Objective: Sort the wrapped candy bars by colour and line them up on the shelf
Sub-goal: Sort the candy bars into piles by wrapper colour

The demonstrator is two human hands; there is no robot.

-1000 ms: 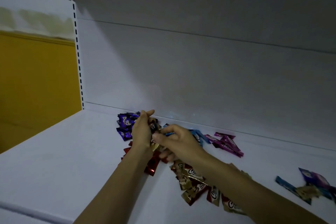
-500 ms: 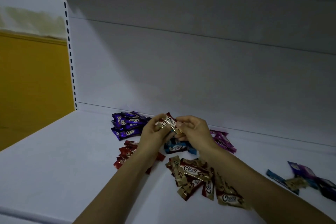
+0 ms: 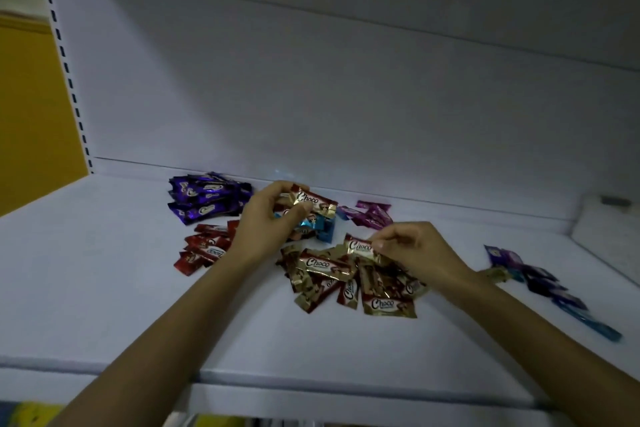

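We were still sorting by colour. Our left hand (image 3: 266, 218) pinched one shiny gold wrapped candy bar (image 3: 313, 203) near the back edge of the white shelf (image 3: 104, 288). Our right hand (image 3: 415, 250) pinched a second gold bar (image 3: 360, 248) just over the gold pile (image 3: 346, 281) in the middle. Next, we think, both bars needed to go softly onto that pile.

On the shelf (image 3: 104, 288), a back-left pile (image 3: 204, 199) lay just behind a second pile (image 3: 204, 248). To their right sat a central heap (image 3: 346, 284), with a near cluster (image 3: 317, 227) and a rear cluster (image 3: 369, 215) behind it. Loose bars (image 3: 547, 284) lay well apart at the far right.
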